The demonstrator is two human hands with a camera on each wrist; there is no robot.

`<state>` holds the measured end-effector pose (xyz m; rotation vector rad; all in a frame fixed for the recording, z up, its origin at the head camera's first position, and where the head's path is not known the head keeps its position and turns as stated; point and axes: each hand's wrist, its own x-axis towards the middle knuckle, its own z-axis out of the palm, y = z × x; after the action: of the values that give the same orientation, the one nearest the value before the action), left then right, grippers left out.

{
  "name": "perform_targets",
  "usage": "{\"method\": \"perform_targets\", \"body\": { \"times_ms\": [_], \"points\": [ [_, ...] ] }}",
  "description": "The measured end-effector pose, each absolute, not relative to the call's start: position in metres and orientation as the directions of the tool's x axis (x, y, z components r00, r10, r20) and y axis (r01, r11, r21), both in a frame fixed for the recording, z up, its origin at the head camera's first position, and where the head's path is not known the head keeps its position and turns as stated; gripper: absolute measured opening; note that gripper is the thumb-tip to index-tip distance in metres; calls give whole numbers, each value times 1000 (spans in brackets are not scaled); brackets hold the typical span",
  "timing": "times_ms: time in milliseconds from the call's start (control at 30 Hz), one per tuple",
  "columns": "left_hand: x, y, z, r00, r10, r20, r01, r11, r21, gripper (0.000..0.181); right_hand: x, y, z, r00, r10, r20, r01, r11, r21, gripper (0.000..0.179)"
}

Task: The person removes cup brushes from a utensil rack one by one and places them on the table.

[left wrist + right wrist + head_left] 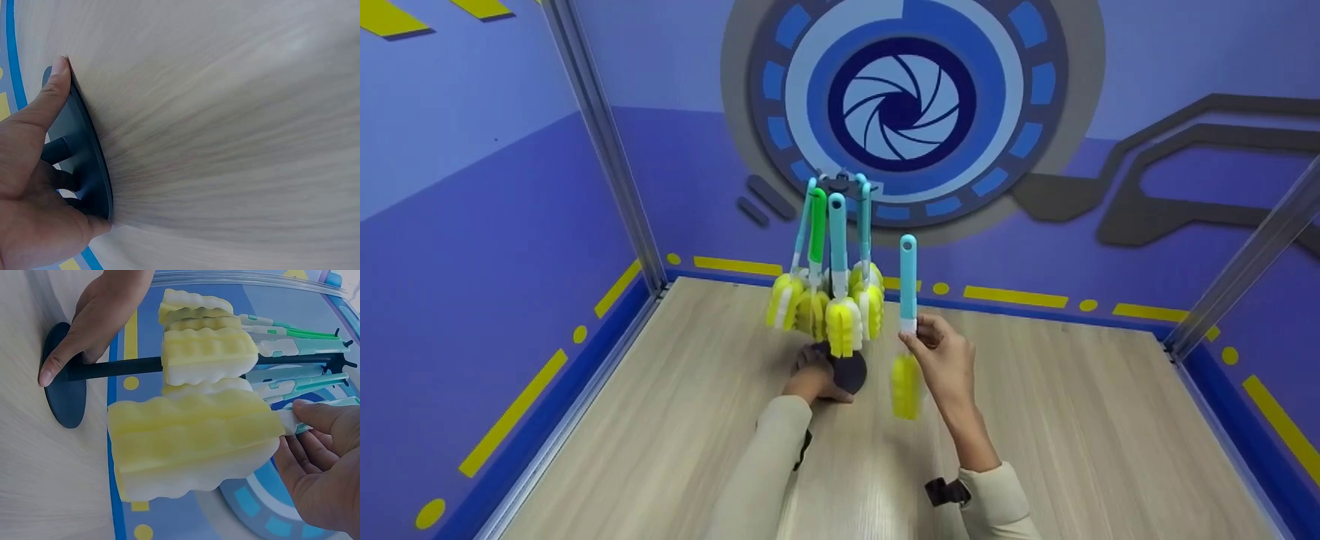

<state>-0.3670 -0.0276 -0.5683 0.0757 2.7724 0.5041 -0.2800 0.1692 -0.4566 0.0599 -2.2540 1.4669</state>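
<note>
**Sponge brush with turquoise handle, white collar and yellow-and-white sponge head (908,309): held upright beside stand**

The brush is positioned above the pale wood-grain bench (1065,435), just right of the slim black metal-look stand (121,368). Its straight handle is uppermost, with a round hole near the tip. The thick sponge head points downward; its sides are scalloped, one part yellow, the other white.

The right hand (949,358) pinches the white collar between thumb and fingers. The left hand (814,376) grips the stand's flat round base (851,373), thumb and little finger at its rim.

Similar sponge brushes (844,326) hang around the post from top hooks; one has a bright green handle.
</note>
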Motion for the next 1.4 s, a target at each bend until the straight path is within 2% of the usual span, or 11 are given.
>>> {"method": "perform_targets", "body": {
  "times_ms": [467,1033,1400],
  "points": [
    [-368,-31,-567,-933,132,-334,15,944,330,122,-277,177,-475,-914,229,335,-225,401,-888,28],
    [-366,-30,-568,-941,127,-314,11,938,348,123,-277,185,-492,-935,241,262,-154,389,-908,28],
    [-365,-28,-568,-952,106,-288,14,953,303,124,-278,186,-499,-944,222,246,-146,388,-910,31]
  ]
}}
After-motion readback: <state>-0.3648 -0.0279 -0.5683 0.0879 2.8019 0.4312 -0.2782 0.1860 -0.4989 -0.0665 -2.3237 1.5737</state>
